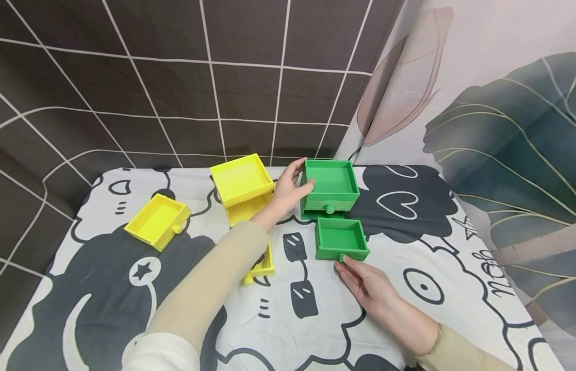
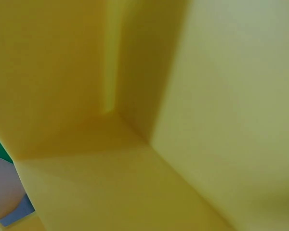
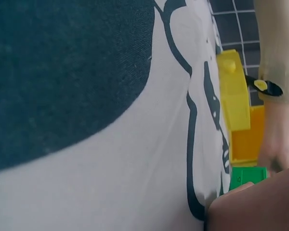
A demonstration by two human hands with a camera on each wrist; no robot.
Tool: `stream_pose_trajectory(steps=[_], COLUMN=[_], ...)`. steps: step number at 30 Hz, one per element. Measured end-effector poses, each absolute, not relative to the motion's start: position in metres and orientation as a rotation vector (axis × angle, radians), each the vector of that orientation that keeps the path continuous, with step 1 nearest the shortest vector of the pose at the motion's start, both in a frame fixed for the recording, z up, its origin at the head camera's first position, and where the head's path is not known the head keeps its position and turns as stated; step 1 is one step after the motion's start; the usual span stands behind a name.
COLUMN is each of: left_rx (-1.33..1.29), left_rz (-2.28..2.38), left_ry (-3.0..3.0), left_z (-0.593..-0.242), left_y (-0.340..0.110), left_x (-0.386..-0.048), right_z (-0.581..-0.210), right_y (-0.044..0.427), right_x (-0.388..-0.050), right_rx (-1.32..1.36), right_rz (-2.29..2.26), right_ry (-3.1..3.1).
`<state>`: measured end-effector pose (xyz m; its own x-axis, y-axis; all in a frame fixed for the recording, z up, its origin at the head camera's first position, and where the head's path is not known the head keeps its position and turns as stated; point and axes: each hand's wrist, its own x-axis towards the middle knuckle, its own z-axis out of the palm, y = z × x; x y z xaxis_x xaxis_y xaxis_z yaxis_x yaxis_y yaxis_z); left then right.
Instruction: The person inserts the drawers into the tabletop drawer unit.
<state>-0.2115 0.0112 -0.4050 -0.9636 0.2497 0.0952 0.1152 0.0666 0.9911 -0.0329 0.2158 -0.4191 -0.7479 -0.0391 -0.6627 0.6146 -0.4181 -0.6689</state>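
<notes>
A small green cabinet [image 1: 331, 178] with an open-topped upper tray and a knob stands right of centre in the head view. My left hand [image 1: 286, 189] grips its left wall, thumb over the rim. Just in front of the cabinet lies a separate green drawer [image 1: 341, 238]. My right hand [image 1: 373, 288] pinches that drawer's front knob between thumb and fingers. In the right wrist view, part of the green drawer [image 3: 248, 175] shows past the hand. The fingertips behind the cabinet's left wall are hidden.
A yellow cabinet [image 1: 241, 178] stands left of my left hand; its yellow inside [image 2: 111, 187] fills the left wrist view. One yellow drawer [image 1: 160, 219] lies further left. Another yellow drawer [image 1: 268, 260] is partly hidden under my left forearm. A patterned cloth [image 1: 306, 330] covers the table.
</notes>
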Motion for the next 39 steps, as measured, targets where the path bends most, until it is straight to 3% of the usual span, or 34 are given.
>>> stream_pose_trajectory(steps=[39], left_rx=[0.386], left_rz=[2.065], left_ry=[2.197], left_z=[-0.406], left_y=[0.011], left_x=[-0.211], right_z=[-0.418], right_y=[0.193], right_x=[-0.057], right_rx=[0.798], right_rz=[-2.217], right_ry=[1.392])
